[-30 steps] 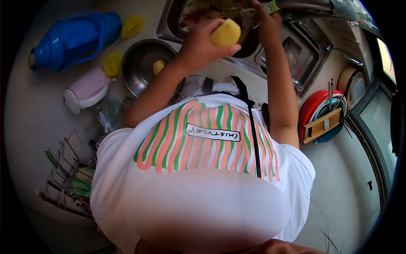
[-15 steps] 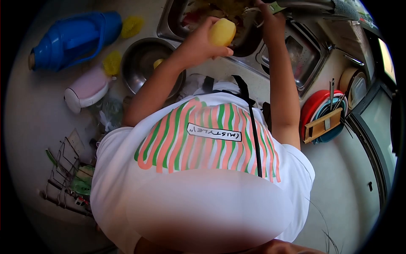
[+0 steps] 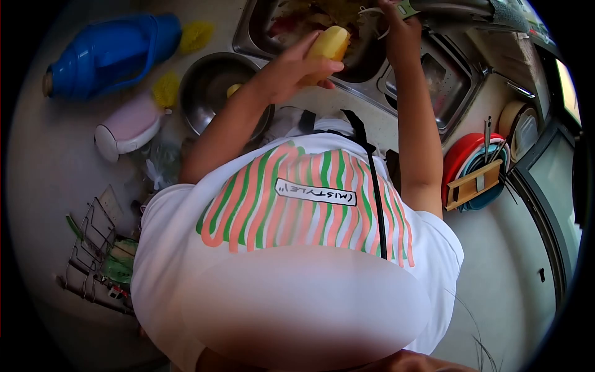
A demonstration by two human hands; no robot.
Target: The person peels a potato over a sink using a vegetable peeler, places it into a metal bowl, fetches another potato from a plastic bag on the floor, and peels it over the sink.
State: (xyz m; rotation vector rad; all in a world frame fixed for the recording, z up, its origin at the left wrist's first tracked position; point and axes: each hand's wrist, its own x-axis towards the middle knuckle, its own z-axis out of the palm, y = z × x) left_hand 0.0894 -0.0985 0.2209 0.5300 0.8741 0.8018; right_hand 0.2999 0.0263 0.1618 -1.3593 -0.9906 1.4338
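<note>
My left hand [image 3: 290, 71] is closed around a potato [image 3: 332, 43], holding it over the near edge of the steel sink [image 3: 246, 34]. Much of the potato is bare and yellow, with a darker, brownish-yellow strip along its lower right side. To the right, my right hand [image 3: 403, 37] grips a peeler [image 3: 407, 8] with a green and white handle, apart from the potato. Peelings [image 3: 319, 13] lie in the sink basin below. A steel bowl [image 3: 197, 80] beside my left forearm contains a yellow piece [image 3: 233, 90], partly hidden by the arm.
A blue thermos [image 3: 111, 56], yellow scrubbers [image 3: 197, 37] and a pink and white appliance [image 3: 127, 127] lie on the left. A second sink basin [image 3: 437, 80] is at right, with stacked basins [image 3: 458, 155] and a wooden grater [image 3: 474, 185] beyond. The faucet [image 3: 458, 11] reaches in at top right.
My left hand has turned the potato, so it tilts more and shows a darker side. My right hand and the peeler stay nearly in place.
</note>
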